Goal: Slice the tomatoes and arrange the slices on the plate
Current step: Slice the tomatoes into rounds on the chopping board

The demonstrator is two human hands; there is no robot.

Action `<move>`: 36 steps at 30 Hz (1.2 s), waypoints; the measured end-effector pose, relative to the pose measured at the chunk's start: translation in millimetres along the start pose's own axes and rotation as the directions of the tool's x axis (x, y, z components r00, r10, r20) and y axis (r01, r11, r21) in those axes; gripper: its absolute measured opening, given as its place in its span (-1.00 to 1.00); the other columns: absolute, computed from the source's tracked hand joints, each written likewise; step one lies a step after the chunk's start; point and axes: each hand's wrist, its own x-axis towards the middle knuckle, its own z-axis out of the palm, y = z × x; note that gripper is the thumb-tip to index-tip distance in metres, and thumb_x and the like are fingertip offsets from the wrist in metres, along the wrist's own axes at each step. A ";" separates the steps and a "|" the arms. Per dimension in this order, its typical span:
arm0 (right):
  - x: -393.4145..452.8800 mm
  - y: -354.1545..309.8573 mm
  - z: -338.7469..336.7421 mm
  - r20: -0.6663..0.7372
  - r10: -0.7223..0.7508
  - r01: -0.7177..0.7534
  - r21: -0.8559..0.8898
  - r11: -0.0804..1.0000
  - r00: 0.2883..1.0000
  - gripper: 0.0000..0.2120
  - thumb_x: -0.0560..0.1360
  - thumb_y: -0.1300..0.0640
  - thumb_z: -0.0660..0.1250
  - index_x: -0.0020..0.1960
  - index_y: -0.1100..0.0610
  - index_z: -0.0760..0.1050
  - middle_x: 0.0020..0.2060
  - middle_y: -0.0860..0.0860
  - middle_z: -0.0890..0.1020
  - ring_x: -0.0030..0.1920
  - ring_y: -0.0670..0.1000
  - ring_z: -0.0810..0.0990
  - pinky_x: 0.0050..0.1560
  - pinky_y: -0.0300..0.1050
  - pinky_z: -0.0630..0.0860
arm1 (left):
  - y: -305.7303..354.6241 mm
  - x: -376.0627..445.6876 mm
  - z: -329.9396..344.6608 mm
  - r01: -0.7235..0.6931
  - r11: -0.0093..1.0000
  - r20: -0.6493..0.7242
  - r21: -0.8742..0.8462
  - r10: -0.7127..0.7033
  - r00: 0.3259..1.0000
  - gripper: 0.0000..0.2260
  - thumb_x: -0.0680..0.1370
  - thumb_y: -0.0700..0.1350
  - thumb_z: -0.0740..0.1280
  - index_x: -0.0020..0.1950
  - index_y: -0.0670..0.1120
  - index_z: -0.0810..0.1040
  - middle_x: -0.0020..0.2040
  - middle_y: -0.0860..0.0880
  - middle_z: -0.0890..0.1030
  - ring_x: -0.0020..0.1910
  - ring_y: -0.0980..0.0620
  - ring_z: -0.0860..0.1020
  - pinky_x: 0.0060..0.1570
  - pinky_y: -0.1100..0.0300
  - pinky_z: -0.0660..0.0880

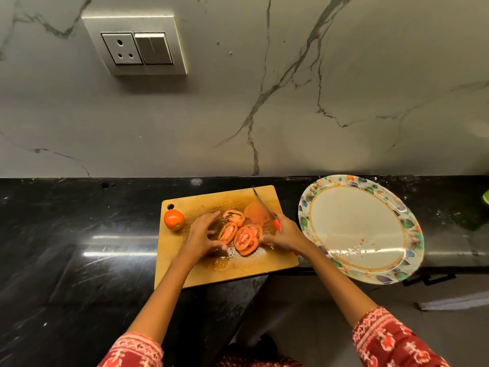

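Several red tomato slices [243,235] lie in a loose pile on the wet wooden cutting board [230,271]. My left hand [205,235] curves around the pile's left side, fingers spread and touching the slices. My right hand [284,234] presses against the pile's right side while gripping a knife [262,205] with a red handle, its blade pointing up and away over the board. One whole tomato [173,219] rests at the board's left edge near the hanging hole. A floral-rimmed plate [360,229] with no slices on it lies to the right of the board.
The board and plate sit on a black stone counter [79,247] against a marble-look wall with a socket and switch panel [137,46]. The plate overhangs the counter's front edge. A green object [485,197] peeks in at the far right.
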 end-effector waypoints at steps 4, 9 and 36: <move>-4.3 5.2 9.9 0.000 -0.012 0.012 -0.158 0.987 1.000 0.08 0.24 -0.07 0.57 0.53 0.07 -0.02 0.43 0.12 0.30 0.40 0.15 0.33 0.35 0.01 0.32 | 2.7 -11.9 9.1 0.027 0.996 -0.026 0.088 -0.025 0.999 -0.08 0.19 -0.14 0.59 0.46 -0.07 0.22 0.37 -0.17 0.34 0.07 0.06 0.47 0.03 0.23 0.53; 1.6 -3.6 13.5 -0.071 -0.056 0.040 -0.220 0.975 0.996 0.03 0.25 -0.04 0.57 0.51 0.10 0.04 0.39 0.10 0.38 0.36 0.13 0.38 0.29 -0.02 0.35 | 13.8 -13.8 34.6 0.092 0.993 -0.108 0.079 -0.083 0.991 0.00 0.11 -0.08 0.63 0.46 -0.13 0.22 0.26 -0.19 0.47 0.18 -0.10 0.49 0.16 0.06 0.49; -8.0 -47.8 36.0 -0.246 -0.243 0.189 -0.224 0.956 0.938 -0.83 0.51 0.19 0.29 0.09 0.21 0.51 -0.21 0.03 0.55 -0.24 -0.01 0.51 -0.34 -0.22 0.31 | -15.5 -49.4 -35.7 -0.051 0.998 -0.401 0.021 0.055 0.914 -0.55 0.33 -0.23 0.50 0.21 -0.19 0.52 0.09 -0.16 0.58 0.01 0.01 0.55 0.01 0.15 0.54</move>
